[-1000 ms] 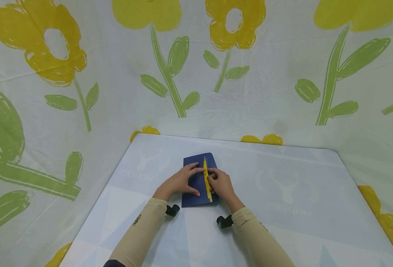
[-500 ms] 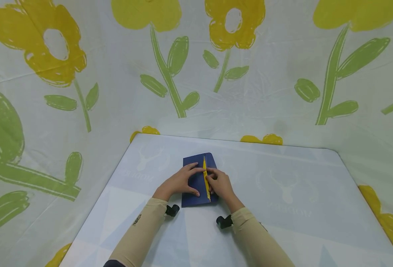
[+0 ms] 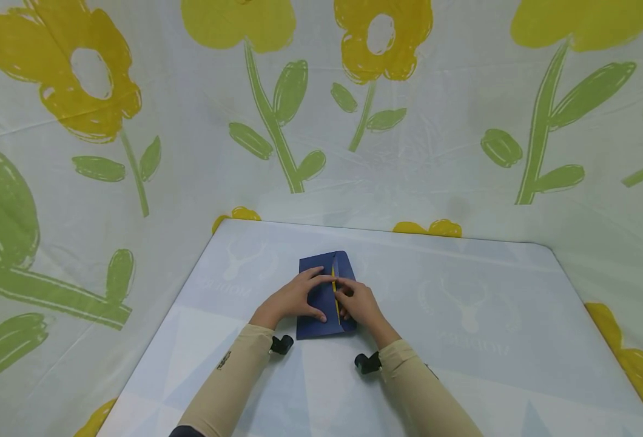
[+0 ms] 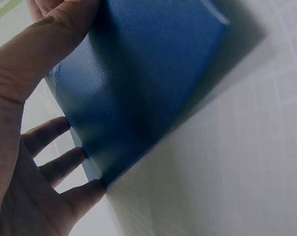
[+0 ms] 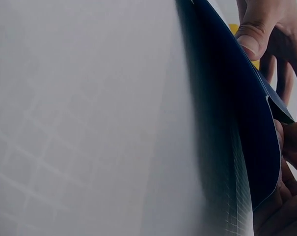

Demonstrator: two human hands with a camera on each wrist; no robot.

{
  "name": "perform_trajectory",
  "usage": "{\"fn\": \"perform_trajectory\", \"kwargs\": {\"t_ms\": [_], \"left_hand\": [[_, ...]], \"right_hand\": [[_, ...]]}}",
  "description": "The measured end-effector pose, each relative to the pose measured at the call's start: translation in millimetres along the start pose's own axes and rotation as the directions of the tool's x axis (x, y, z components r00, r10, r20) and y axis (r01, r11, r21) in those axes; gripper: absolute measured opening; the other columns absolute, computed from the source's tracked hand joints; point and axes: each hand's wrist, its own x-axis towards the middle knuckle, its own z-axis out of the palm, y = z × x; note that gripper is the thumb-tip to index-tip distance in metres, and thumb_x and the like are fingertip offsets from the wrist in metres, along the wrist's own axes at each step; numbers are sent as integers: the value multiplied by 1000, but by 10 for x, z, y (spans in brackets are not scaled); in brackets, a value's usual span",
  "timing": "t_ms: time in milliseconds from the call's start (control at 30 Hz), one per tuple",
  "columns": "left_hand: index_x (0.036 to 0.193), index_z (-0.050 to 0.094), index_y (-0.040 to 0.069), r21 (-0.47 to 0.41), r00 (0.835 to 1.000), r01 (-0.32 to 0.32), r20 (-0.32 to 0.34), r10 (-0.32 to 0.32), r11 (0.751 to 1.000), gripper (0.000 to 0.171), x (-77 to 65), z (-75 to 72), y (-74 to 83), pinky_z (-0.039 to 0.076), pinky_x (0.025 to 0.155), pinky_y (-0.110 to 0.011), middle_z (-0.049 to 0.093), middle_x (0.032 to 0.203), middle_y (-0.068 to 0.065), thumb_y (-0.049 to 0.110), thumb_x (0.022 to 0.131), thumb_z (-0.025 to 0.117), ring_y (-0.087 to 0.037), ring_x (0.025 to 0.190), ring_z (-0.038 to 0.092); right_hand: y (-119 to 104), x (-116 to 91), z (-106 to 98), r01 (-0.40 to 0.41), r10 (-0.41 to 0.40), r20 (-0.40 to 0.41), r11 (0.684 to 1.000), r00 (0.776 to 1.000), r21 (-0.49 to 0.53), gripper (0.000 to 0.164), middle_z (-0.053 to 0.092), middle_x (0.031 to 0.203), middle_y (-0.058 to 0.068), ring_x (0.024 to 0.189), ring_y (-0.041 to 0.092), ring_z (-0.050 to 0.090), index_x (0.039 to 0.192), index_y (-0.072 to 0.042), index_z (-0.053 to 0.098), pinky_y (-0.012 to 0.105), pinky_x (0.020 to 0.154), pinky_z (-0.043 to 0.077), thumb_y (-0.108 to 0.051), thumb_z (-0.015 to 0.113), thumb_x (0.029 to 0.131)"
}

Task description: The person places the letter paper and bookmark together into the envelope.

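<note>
A dark blue envelope (image 3: 318, 328) lies on the table, flap to the right. At its opening shows only a thin strip of a yellow card (image 3: 338, 312), its rest hidden inside. My left hand (image 3: 294, 297) rests on the envelope with fingers and thumb spread; in the left wrist view several of its fingertips touch the blue edge. My right hand (image 3: 358, 301) has curled fingers at the opening, thumb and index finger pinching the yellow strip. In the right wrist view its other fingers lie along the raised flap (image 5: 256, 157).
The white table (image 3: 463, 291) carries pale printed deer-head patterns. A curtain (image 3: 436, 133) with yellow flowers and green leaves surrounds the table on the back and sides. Small black wrist cameras (image 3: 367, 363) sit at both cuffs.
The yellow strip has narrowed as the card went left into the envelope. My right fingertips moved slightly left with it. The left hand stayed in place.
</note>
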Motion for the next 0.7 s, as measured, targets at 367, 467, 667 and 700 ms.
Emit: {"fn": "perform_trajectory", "kwargs": {"t_ms": [367,467,667,700], "left_hand": [[154,44,36,4,1000,-12,-3,12,1000,93,-3,-6,-1,34,115,-58,24,166,-12,48,74,90,-38,151,25],[154,43,36,10,1000,-6,-1,6,1000,93,-5,-4,3,34,115,-58,24,166,-12,49,74,89,-38,151,25],[154,43,36,14,1000,-5,0,5,1000,93,-5,-7,7,34,115,-57,25,166,-12,49,74,89,-38,151,25],[154,43,36,15,1000,-5,1,5,1000,94,-4,-8,7,34,115,-57,25,166,-12,49,74,89,-38,151,25]], "right_hand": [[-17,-5,-19,0,3,42,997,999,-76,45,65,86,3,54,15,61,144,-4,57,30,50,53,-14,63,101],[-20,-10,-21,1,4,45,995,999,-99,45,65,85,3,54,15,61,144,-5,57,30,50,53,-14,62,101],[-36,-13,-24,-4,8,38,993,999,-115,44,64,84,3,54,14,61,145,-7,57,30,51,53,-15,60,102],[-37,-14,-24,-5,10,37,993,999,-117,44,63,83,2,54,14,61,145,-7,57,30,51,53,-15,60,102]]}}
